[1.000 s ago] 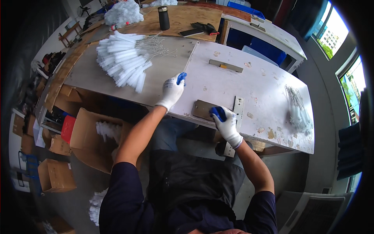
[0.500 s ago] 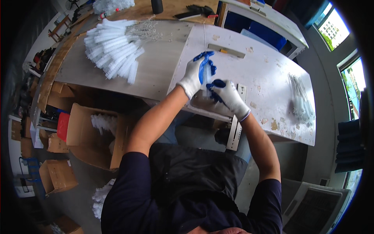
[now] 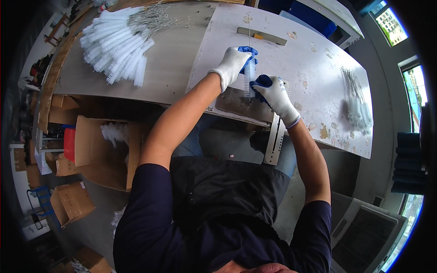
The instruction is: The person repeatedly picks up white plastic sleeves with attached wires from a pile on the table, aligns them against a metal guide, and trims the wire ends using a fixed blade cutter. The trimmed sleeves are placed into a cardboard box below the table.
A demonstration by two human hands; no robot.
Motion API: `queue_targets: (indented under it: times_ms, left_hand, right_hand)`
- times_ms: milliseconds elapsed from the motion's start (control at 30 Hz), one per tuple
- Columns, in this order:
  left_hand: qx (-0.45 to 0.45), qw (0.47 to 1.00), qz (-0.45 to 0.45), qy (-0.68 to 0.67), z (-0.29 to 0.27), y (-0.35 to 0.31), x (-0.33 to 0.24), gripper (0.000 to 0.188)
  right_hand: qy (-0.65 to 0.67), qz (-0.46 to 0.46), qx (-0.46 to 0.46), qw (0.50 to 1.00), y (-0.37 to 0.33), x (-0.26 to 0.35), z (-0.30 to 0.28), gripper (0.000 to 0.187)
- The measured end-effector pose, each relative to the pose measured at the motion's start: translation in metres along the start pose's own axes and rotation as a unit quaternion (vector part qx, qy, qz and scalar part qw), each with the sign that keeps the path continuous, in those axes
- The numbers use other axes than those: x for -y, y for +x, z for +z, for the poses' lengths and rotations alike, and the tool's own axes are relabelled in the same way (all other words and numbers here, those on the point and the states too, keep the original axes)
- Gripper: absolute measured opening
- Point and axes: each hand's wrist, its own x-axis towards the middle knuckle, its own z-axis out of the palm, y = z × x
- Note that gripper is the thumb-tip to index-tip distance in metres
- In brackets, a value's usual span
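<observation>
A tube brush with white bristles [image 3: 248, 84] and a thin looped wire stem points away from me over the near part of the table. My left hand [image 3: 236, 63], in a white glove with blue-coated fingers, is closed round it where the bristles meet the stem. My right hand [image 3: 276, 96], gloved the same way, has its fingers curled against the lower bristles; its fingertips are partly hidden. Beneath the brush's near end lies a flat metal plate [image 3: 232, 103] at the table edge. A slotted metal bar [image 3: 274, 143] sticks out from the edge towards me.
Many white brushes [image 3: 116, 43] lie fanned out at the left, and a smaller bunch [image 3: 357, 102] at the right. A flat bar [image 3: 261, 36] rests beyond my hands. An open cardboard box [image 3: 98, 157] with white brushes stands below the table's left side.
My view has shifted slightly. Both hands have moved a little apart along the brush, and more of its white bristles now shows between them.
</observation>
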Motion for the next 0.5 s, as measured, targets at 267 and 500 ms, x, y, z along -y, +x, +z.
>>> queue_targets:
  times_ms: [267, 500]
  left_hand:
    - [0.156, 0.974, 0.001, -0.167, -0.017, 0.022, 0.027, 0.032]
    - [0.091, 0.99, -0.05, -0.094, -0.01, 0.016, 0.023, 0.033]
  right_hand:
    - [-0.092, -0.031, -0.031, 0.995, 0.001, -0.004, 0.0, 0.032]
    - [-0.169, -0.062, -0.04, 0.983, -0.005, -0.005, 0.008, 0.029]
